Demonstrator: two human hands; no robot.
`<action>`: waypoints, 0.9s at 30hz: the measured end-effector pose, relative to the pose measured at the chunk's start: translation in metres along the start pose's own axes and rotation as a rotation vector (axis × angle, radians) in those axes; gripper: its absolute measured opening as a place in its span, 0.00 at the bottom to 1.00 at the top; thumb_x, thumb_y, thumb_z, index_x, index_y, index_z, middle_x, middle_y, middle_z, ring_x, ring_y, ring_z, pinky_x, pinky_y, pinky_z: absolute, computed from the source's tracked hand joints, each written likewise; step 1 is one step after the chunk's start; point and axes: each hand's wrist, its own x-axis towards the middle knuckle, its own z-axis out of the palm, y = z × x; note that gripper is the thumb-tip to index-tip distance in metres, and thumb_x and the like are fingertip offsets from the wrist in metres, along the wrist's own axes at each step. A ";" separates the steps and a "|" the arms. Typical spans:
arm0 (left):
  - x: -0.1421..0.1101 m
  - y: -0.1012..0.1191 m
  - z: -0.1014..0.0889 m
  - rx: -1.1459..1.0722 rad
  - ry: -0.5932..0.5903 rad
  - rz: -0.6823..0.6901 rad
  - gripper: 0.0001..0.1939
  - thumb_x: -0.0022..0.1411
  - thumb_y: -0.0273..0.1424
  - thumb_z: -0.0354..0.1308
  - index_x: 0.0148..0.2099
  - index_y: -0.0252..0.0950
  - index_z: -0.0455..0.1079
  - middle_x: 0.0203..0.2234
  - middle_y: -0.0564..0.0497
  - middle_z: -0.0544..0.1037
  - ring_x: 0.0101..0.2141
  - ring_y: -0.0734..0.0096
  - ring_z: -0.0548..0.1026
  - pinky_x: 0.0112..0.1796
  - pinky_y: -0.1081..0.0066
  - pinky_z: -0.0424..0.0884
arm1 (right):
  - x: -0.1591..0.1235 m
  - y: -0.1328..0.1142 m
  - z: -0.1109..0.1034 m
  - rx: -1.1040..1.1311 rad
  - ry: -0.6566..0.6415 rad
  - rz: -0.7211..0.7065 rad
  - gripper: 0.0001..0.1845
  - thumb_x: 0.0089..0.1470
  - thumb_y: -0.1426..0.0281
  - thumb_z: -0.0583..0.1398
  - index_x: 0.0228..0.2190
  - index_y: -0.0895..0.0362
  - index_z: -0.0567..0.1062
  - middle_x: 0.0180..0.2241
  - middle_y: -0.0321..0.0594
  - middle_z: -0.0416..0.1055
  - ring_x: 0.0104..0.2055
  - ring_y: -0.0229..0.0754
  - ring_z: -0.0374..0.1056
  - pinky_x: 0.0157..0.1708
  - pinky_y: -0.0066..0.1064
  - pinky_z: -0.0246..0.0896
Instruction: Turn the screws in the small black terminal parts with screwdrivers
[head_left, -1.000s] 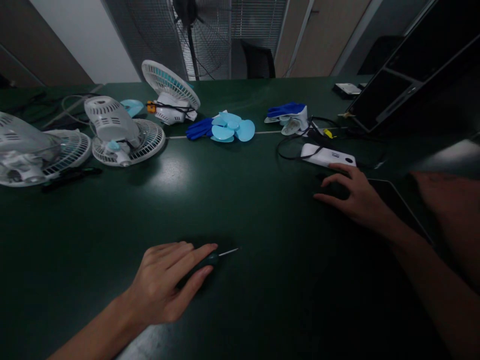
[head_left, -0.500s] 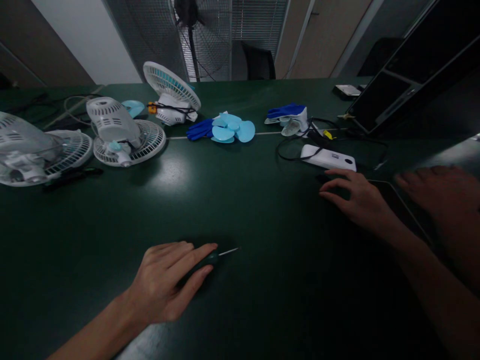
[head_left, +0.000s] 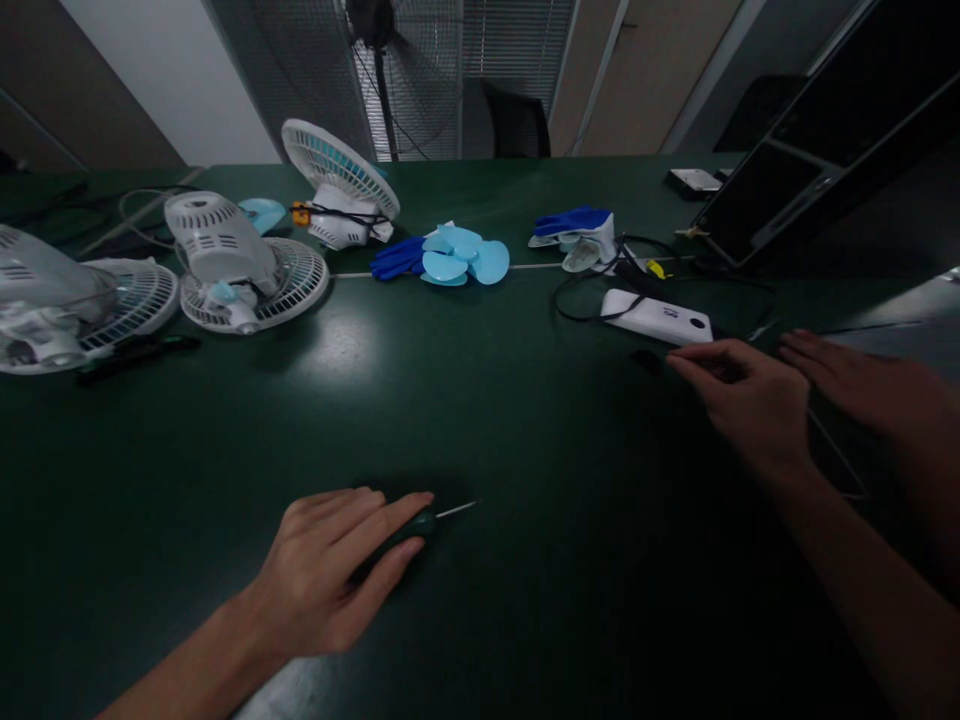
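My left hand [head_left: 337, 570] rests on the green table, its fingers wrapped round the dark green handle of a screwdriver [head_left: 409, 530]. The thin metal shaft points right, away from my fingers. On the right, my right hand [head_left: 757, 400] is closed, with thumb and fingertips pressed together in a pinch. Whether anything small is between them I cannot make out. Just left of those fingertips lies a small dark piece [head_left: 646, 361]. A white box-shaped device [head_left: 656, 317] with a dark round spot sits right behind my right hand.
Another person's hand [head_left: 862, 380] lies beside my right arm. Partly dismantled white fans [head_left: 225, 250] stand at the left, near a dark tool [head_left: 139, 358]. Light-blue fan blades [head_left: 465, 257], blue-white gloves [head_left: 577, 228] and cables lie farther back. A black cabinet-like object [head_left: 795, 170] stands at the right.
My right hand has moved right, away from the small dark piece, and its fingers have closed into a pinch. The other person's hand has shifted slightly. My left hand stays on the screwdriver.
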 end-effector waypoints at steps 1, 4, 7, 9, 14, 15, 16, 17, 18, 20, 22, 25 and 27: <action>0.000 0.000 0.000 0.009 0.003 0.005 0.16 0.69 0.28 0.55 0.58 0.32 0.71 0.31 0.49 0.81 0.29 0.70 0.80 0.31 0.71 0.76 | 0.000 0.000 0.002 -0.001 0.009 0.000 0.16 0.54 0.58 0.65 0.40 0.55 0.81 0.34 0.41 0.80 0.31 0.44 0.73 0.34 0.34 0.66; 0.002 0.000 0.000 0.003 0.001 0.008 0.16 0.70 0.28 0.54 0.58 0.33 0.71 0.31 0.49 0.81 0.29 0.71 0.80 0.30 0.71 0.75 | -0.001 -0.007 0.009 -0.005 0.021 -0.016 0.17 0.55 0.58 0.65 0.43 0.55 0.81 0.40 0.43 0.81 0.33 0.44 0.75 0.38 0.35 0.67; 0.004 0.001 -0.001 -0.026 -0.009 0.000 0.16 0.70 0.27 0.54 0.58 0.32 0.70 0.30 0.49 0.81 0.28 0.71 0.79 0.29 0.72 0.74 | 0.000 -0.014 0.015 -0.028 0.033 -0.036 0.17 0.56 0.59 0.64 0.43 0.55 0.81 0.41 0.43 0.81 0.34 0.44 0.75 0.41 0.36 0.67; 0.004 0.001 -0.002 -0.023 -0.005 0.002 0.16 0.70 0.27 0.54 0.58 0.32 0.70 0.30 0.49 0.81 0.28 0.71 0.79 0.29 0.71 0.74 | 0.002 -0.015 0.018 -0.028 0.036 -0.035 0.17 0.56 0.59 0.65 0.43 0.56 0.81 0.41 0.44 0.81 0.34 0.45 0.75 0.43 0.37 0.67; 0.000 0.001 -0.001 -0.016 -0.009 -0.008 0.17 0.70 0.28 0.55 0.58 0.32 0.71 0.31 0.50 0.81 0.29 0.71 0.79 0.31 0.71 0.74 | 0.005 -0.006 0.027 0.018 0.060 -0.010 0.16 0.55 0.59 0.65 0.41 0.56 0.81 0.39 0.43 0.82 0.36 0.46 0.78 0.42 0.37 0.70; 0.000 0.001 0.000 -0.021 -0.013 -0.011 0.17 0.69 0.28 0.55 0.58 0.32 0.71 0.31 0.50 0.81 0.29 0.71 0.79 0.31 0.71 0.75 | 0.005 -0.004 0.029 0.028 0.069 -0.007 0.16 0.55 0.59 0.65 0.41 0.56 0.81 0.38 0.43 0.82 0.37 0.46 0.78 0.43 0.37 0.71; -0.001 0.000 0.000 -0.024 -0.014 -0.011 0.17 0.69 0.27 0.55 0.58 0.32 0.71 0.31 0.50 0.81 0.29 0.71 0.79 0.31 0.72 0.75 | 0.005 -0.003 0.030 0.040 0.074 -0.004 0.16 0.55 0.59 0.65 0.40 0.56 0.81 0.38 0.43 0.82 0.37 0.46 0.78 0.43 0.37 0.71; -0.001 0.000 0.000 -0.023 -0.013 -0.010 0.17 0.69 0.27 0.55 0.58 0.32 0.71 0.32 0.49 0.81 0.29 0.72 0.79 0.31 0.72 0.75 | 0.005 -0.002 0.030 0.052 0.073 -0.003 0.16 0.54 0.59 0.66 0.40 0.56 0.81 0.38 0.42 0.82 0.37 0.46 0.79 0.43 0.36 0.72; -0.001 0.000 0.000 -0.020 -0.012 -0.009 0.17 0.69 0.27 0.55 0.58 0.32 0.71 0.32 0.49 0.81 0.29 0.72 0.79 0.31 0.72 0.75 | 0.005 -0.002 0.031 0.063 0.070 -0.002 0.16 0.54 0.59 0.66 0.40 0.56 0.81 0.37 0.42 0.82 0.37 0.45 0.79 0.43 0.36 0.72; -0.001 0.000 0.000 -0.012 -0.014 -0.008 0.17 0.69 0.27 0.55 0.58 0.32 0.71 0.32 0.49 0.81 0.30 0.71 0.79 0.31 0.71 0.75 | 0.005 -0.003 0.031 0.075 0.068 0.002 0.15 0.54 0.60 0.66 0.40 0.57 0.82 0.37 0.42 0.82 0.37 0.45 0.79 0.43 0.35 0.72; -0.001 -0.001 0.000 -0.005 -0.016 -0.005 0.17 0.69 0.27 0.55 0.58 0.32 0.72 0.32 0.48 0.81 0.30 0.70 0.79 0.31 0.71 0.75 | 0.005 -0.005 0.030 0.078 0.072 0.010 0.15 0.53 0.61 0.67 0.40 0.57 0.82 0.37 0.43 0.82 0.38 0.45 0.79 0.43 0.34 0.72; 0.000 -0.001 0.000 -0.008 -0.006 0.004 0.16 0.69 0.27 0.55 0.57 0.31 0.72 0.31 0.49 0.81 0.29 0.70 0.79 0.29 0.71 0.74 | 0.004 -0.007 0.029 0.078 0.072 0.024 0.15 0.53 0.62 0.67 0.41 0.57 0.82 0.37 0.43 0.82 0.38 0.45 0.79 0.42 0.34 0.72; 0.001 0.000 0.000 -0.016 0.000 0.004 0.16 0.69 0.27 0.55 0.57 0.31 0.71 0.30 0.49 0.80 0.28 0.70 0.78 0.28 0.71 0.73 | 0.004 -0.007 0.029 0.078 0.065 0.028 0.15 0.53 0.62 0.67 0.41 0.57 0.82 0.38 0.43 0.82 0.38 0.45 0.79 0.42 0.33 0.72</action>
